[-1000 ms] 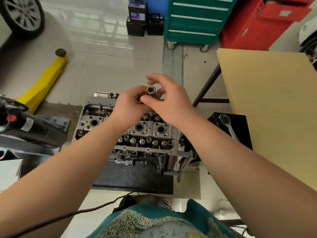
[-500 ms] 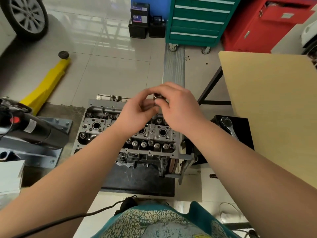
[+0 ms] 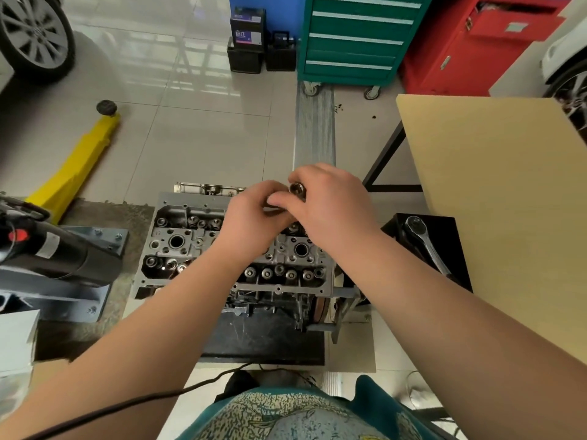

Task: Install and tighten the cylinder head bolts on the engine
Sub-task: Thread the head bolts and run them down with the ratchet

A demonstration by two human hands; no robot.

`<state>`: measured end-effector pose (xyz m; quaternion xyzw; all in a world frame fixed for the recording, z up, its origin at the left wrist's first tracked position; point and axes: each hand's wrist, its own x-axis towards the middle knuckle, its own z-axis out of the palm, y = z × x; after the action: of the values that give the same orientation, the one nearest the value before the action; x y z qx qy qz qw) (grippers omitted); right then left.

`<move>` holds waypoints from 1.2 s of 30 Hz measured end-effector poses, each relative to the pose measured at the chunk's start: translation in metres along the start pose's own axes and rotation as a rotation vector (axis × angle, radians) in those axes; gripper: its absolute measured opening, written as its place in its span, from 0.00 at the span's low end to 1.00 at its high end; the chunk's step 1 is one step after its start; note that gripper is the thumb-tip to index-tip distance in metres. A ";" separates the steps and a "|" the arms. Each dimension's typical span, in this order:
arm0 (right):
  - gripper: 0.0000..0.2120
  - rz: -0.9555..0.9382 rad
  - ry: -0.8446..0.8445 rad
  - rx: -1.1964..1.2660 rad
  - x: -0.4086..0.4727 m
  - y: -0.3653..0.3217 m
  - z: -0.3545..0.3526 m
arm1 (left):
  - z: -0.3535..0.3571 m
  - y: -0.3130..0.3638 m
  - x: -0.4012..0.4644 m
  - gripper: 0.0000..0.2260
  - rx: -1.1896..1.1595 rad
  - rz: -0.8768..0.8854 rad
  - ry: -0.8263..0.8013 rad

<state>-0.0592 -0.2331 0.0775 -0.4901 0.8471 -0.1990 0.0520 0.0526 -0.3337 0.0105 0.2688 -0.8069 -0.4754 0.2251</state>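
The grey cylinder head point(image 3: 178, 246) sits on the engine below me, its valve springs and bolt holes facing up. Above its far right part both hands meet. My right hand point(image 3: 333, 211) pinches a small chrome socket point(image 3: 297, 188) between thumb and fingers, its open end towards me. My left hand point(image 3: 254, 217) holds the lower part of the same tool with curled fingers; what lies under the socket is hidden by the hands. A chrome ratchet wrench point(image 3: 425, 246) lies on a black tray at the right.
A black stand plate point(image 3: 263, 341) carries the engine. A wooden table point(image 3: 495, 192) stands at the right, a yellow floor jack point(image 3: 76, 166) and a black motor point(image 3: 54, 252) at the left. A green tool cabinet point(image 3: 355, 36) and red cabinet point(image 3: 476, 46) stand behind. A black cable point(image 3: 127, 404) crosses the floor.
Both hands, still together on the socket, have come down slightly towards the far right of the cylinder head. The fingers have shifted round the socket.
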 end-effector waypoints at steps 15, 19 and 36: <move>0.16 -0.115 -0.044 0.074 -0.001 0.001 -0.003 | -0.011 -0.002 0.017 0.17 0.030 0.042 -0.153; 0.09 -0.077 -0.068 0.055 0.003 0.001 -0.003 | -0.015 0.001 0.014 0.12 -0.053 0.027 -0.191; 0.17 -0.130 -0.099 -0.092 0.014 -0.011 -0.007 | -0.024 -0.015 0.024 0.15 0.047 0.023 -0.208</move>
<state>-0.0600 -0.2481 0.0897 -0.5552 0.8180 -0.1384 0.0585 0.0531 -0.3708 0.0108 0.2138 -0.8398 -0.4791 0.1393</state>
